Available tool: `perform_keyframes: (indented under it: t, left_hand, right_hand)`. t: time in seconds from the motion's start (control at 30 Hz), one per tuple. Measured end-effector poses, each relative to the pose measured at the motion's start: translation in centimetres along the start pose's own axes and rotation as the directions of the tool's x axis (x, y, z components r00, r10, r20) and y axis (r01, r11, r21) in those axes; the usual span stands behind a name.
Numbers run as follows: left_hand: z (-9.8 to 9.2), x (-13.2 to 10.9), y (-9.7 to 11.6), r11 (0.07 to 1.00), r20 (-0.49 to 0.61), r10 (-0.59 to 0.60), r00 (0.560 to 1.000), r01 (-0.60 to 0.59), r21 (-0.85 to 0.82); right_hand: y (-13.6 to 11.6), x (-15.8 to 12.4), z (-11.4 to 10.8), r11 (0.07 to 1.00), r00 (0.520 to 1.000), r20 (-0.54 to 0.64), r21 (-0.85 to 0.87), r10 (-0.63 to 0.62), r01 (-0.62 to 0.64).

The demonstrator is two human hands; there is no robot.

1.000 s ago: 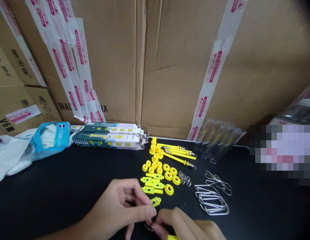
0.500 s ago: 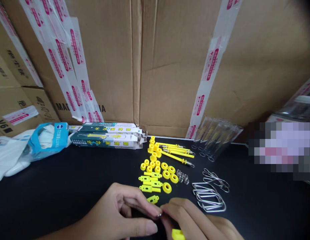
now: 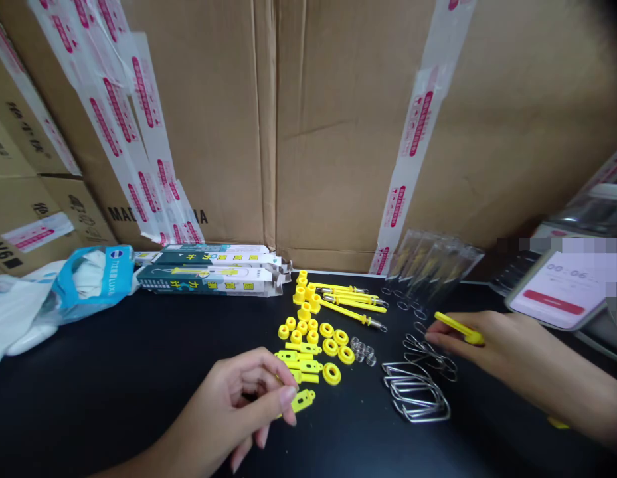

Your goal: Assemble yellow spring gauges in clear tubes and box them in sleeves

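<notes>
My left hand (image 3: 253, 405) is closed, its thumb and index fingertips together. Whether something small sits between them I cannot make out. Just beside those fingertips lies a flat yellow plastic piece (image 3: 304, 399) with slots, partly covered by the hand. At the right, my right hand (image 3: 480, 342) grips a yellow plastic rod (image 3: 452, 324) with a wider end. Its fingertips reach the small bent-wire hooks (image 3: 428, 355), and a wire loop shows by them. In front of these lie several larger wire hooks (image 3: 418, 395).
Yellow rings (image 3: 331, 374), caps (image 3: 305, 311), flat pieces (image 3: 308, 366), rods with springs (image 3: 352, 313) and loose springs (image 3: 362, 352) lie mid-table. Behind stand clear tubes (image 3: 428, 272), printed boxes (image 3: 208, 279) and cardboard cartons (image 3: 328, 166). A phone (image 3: 557, 285) is at right, a blue plastic packet (image 3: 93, 282) at left.
My hands were together at the front, with a small shiny metal bit at the fingertips. The right has moved right and away to the small hooks with its yellow part; the left has shifted slightly left.
</notes>
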State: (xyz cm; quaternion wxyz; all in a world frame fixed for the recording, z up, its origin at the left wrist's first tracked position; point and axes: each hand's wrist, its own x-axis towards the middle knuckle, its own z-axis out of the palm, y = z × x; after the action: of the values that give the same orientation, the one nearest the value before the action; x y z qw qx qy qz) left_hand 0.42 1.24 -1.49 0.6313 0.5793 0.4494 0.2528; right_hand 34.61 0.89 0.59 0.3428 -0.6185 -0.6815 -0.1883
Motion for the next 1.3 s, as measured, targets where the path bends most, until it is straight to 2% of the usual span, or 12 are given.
perform_keyframes:
  t: [0.1,0.17,0.27,0.47,0.73,0.93,1.03,1.13,1.2,1.23,1.27,1.3]
  left_hand:
    - [0.2,-0.4,0.9,0.998,-0.022,-0.049,0.999,0.05,0.046]
    - [0.3,-0.6,1.4,0.996,-0.024,-0.066,0.998,0.067,0.06]
    - [0.3,-0.8,1.7,0.996,-0.014,-0.063,0.998,0.064,0.063]
    - [0.3,-0.8,1.5,0.996,-0.006,-0.041,0.999,0.042,0.083]
    - [0.2,-0.5,1.0,0.995,0.011,-0.036,0.999,0.034,0.094]
    - [0.2,-0.2,0.3,0.997,0.033,-0.008,0.999,0.005,0.082]
    - [0.2,-0.4,0.4,0.996,0.037,0.003,0.999,-0.006,0.09]
    - [0.3,-0.5,0.7,0.995,0.015,-0.009,1.0,0.007,0.103]
    - [0.3,-0.5,0.7,0.995,0.009,-0.015,1.0,0.014,0.098]
    - [0.2,-0.4,0.6,0.996,0.016,-0.01,1.0,0.009,0.09]
    - [0.2,-0.2,0.4,0.997,0.023,-0.002,1.0,0.0,0.081]
    - [0.2,-0.1,0.1,0.997,0.03,0.007,1.0,-0.01,0.073]
  right_hand:
    - [1.6,-0.4,0.5,0.995,0.932,0.359,0.097,-0.053,0.019]
    - [2.0,-0.4,0.5,0.996,0.885,0.466,0.088,-0.026,-0.017]
    - [1.9,-0.2,0.4,0.997,0.837,0.544,0.011,0.063,-0.082]
    - [0.5,0.2,-0.2,0.98,0.768,0.61,-0.097,0.196,-0.173]
    - [0.3,-0.7,-0.5,0.978,0.683,0.718,0.016,0.133,-0.207]
    - [2.0,-1.2,0.7,0.983,0.722,0.691,0.109,0.032,-0.148]
    - [1.9,-1.0,0.6,0.983,0.742,0.667,0.09,0.062,-0.162]
    - [0.9,-0.9,-0.1,0.953,0.766,0.623,0.106,0.159,-0.284]
    - [-0.3,-1.1,-0.8,0.874,0.721,0.655,0.191,0.225,-0.446]
    - [-1.1,-1.3,-1.1,0.802,0.662,0.716,0.253,0.221,-0.541]
    - [-2.0,-1.6,-1.3,0.713,0.61,0.772,0.327,0.177,-0.62]
    - [-3.0,-1.8,-1.5,0.64,0.59,0.801,0.401,0.102,-0.656]
